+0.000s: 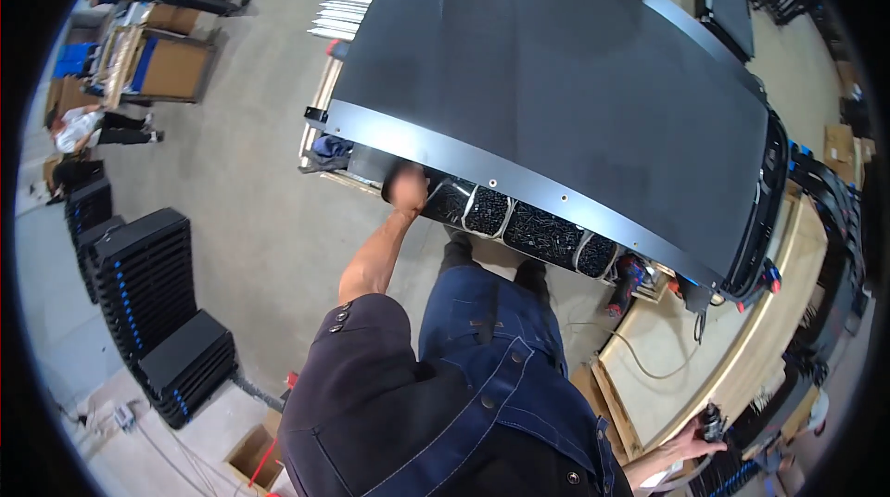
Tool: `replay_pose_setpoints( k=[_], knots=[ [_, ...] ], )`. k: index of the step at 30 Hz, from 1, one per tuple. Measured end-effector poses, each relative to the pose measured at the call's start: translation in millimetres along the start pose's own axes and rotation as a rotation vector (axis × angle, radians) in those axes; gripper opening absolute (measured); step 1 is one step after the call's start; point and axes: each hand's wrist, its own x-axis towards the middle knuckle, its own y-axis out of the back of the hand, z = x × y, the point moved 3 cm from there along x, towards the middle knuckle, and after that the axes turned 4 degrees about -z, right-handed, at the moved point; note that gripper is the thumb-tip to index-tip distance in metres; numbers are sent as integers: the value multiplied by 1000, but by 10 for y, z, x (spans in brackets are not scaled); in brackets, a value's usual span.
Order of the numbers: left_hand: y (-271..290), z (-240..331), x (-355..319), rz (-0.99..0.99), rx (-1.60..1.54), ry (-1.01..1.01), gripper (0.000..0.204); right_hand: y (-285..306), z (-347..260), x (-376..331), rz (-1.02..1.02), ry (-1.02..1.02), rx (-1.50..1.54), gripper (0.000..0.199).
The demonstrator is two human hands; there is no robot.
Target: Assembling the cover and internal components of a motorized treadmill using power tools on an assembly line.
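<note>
My left hand [406, 189] reaches into the left end of a row of bins below the large dark grey panel [556, 61]. Its fingers are smeared and partly hidden, so what they touch does not show. Beside it, black bins [547, 235] hold many small dark fasteners. A bare metal strip [528, 188] with holes runs along the panel's near edge, just above the bins. At the lower right my right hand [691, 447] closes around a black cylindrical tool [712, 425], beside the wooden bench edge.
A wooden-edged bench [663, 372] with a thin cable lies at right. A red and black power tool [629, 276] hangs by the bins. Stacked black parts [153, 288] stand at left. White tubes [350, 4] stick out beyond the panel. Other people work at upper left and top right.
</note>
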Motion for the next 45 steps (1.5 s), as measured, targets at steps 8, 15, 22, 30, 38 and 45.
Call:
replay_pose_setpoints(
  k=[8, 15, 22, 30, 38, 45],
  knots=[
    [69, 288, 66, -140, 13, -285, 24, -143, 850, -1395, -470, -361, 55, 67],
    [391, 312, -10, -130, -63, -197, 15, -1153, 1535, -1889, -627, -355, -177, 45],
    [680, 1010, -546, -310, -1207, 202, 35, -2027, 2067, -2259, -920, -381, -225, 61],
    [1258, 2926, -1739, -751, -2031, 155, 19, -2700, 2575, -2749, -1059, -581, -6, 40],
    [1286, 3266, -1949, -793, -2096, 159, 25, -2651, 2541, -2541, -1057, -692, 83, 34],
    [1397, 3485, -1928, -405, -1587, -38, 22, -2432, 2665, -2334, -800, -712, 16, 38]
  ],
)
